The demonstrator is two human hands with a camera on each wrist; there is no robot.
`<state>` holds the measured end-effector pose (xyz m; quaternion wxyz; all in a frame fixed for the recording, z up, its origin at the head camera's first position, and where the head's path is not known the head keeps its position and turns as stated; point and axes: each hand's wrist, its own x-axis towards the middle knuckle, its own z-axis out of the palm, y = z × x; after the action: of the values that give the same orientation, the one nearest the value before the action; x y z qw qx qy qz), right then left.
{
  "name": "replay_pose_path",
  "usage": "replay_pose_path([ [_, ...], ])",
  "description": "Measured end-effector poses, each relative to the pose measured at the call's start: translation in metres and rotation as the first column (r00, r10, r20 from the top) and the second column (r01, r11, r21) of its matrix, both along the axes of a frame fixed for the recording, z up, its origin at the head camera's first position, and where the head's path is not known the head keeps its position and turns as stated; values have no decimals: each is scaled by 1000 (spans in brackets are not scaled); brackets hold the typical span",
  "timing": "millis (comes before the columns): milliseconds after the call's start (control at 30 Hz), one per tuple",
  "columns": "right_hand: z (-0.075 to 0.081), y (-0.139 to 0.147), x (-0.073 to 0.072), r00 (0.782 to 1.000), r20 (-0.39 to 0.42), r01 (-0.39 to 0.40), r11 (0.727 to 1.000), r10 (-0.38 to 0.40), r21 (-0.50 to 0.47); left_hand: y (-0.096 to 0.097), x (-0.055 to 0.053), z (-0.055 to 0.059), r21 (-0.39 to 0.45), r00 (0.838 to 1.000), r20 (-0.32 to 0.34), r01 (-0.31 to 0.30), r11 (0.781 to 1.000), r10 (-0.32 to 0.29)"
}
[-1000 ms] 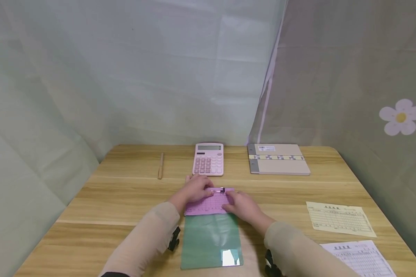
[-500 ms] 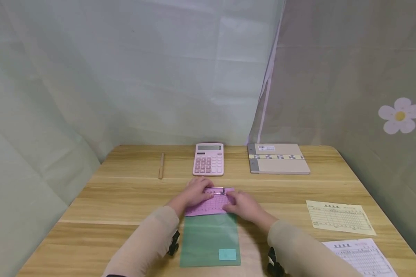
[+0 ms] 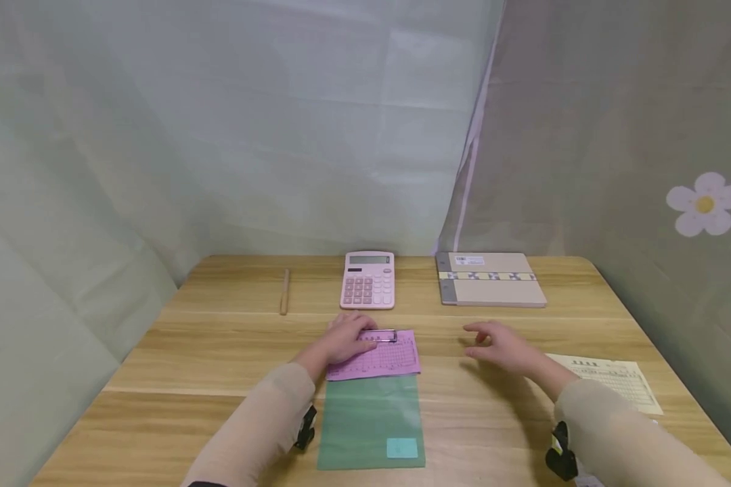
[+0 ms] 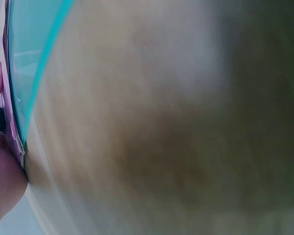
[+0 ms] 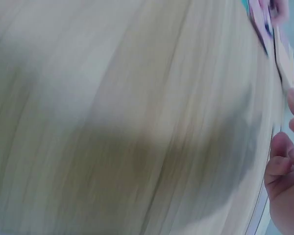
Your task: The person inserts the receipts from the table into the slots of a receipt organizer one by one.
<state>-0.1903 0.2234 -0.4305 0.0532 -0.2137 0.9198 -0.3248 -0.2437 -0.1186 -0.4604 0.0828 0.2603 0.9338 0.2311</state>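
A translucent green clipboard [image 3: 371, 419] lies on the table in front of me, with a pink printed slip [image 3: 380, 362] at its top end under a metal wire clip [image 3: 392, 336]. My left hand [image 3: 344, 339] holds the clipboard's top left part, its thumb on the slip by the clip and its other fingers around the far edge, partly hidden. The left wrist view shows that thumb at the clip [image 4: 1, 120]. My right hand [image 3: 505, 348] hangs over the table to the right, fingers loosely bent and holding nothing; the right wrist view shows its fingers [image 5: 279, 166] too.
A pink calculator [image 3: 368, 281] lies just beyond the clipboard, with a wooden-coloured pen-like stick [image 3: 284, 292] to its left. At the back right is a beige notebook [image 3: 493, 287]. A yellow slip [image 3: 624, 382] lies at right, partly behind my right arm; a white slip is mostly covered.
My right hand has let go of the pink slip and moved right, toward the yellow slip. The left hand stays at the clipboard's top; the slip remains under the clip.
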Motion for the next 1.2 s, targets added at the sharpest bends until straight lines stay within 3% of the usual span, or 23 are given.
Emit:
replay_pose_path([
  [300,5,65,12,997,19,74,996,-76,55,1,2,2,-13,1000,8,-2,1000,2],
  [633,11,111,21,994,51,86,991,-92,106,2,2,0,-18,1000,10,-16,1000,16],
  [767,10,130,26,995,29,95,987,-100,126,1,1,-1,-11,1000,15,-23,1000,23],
  [900,10,145,32,991,6,129,980,-132,153,2,2,0,-17,1000,20,-23,1000,24],
  [1200,7,170,40,980,40,182,962,-194,203,3,2,2,-24,999,27,-28,999,29],
])
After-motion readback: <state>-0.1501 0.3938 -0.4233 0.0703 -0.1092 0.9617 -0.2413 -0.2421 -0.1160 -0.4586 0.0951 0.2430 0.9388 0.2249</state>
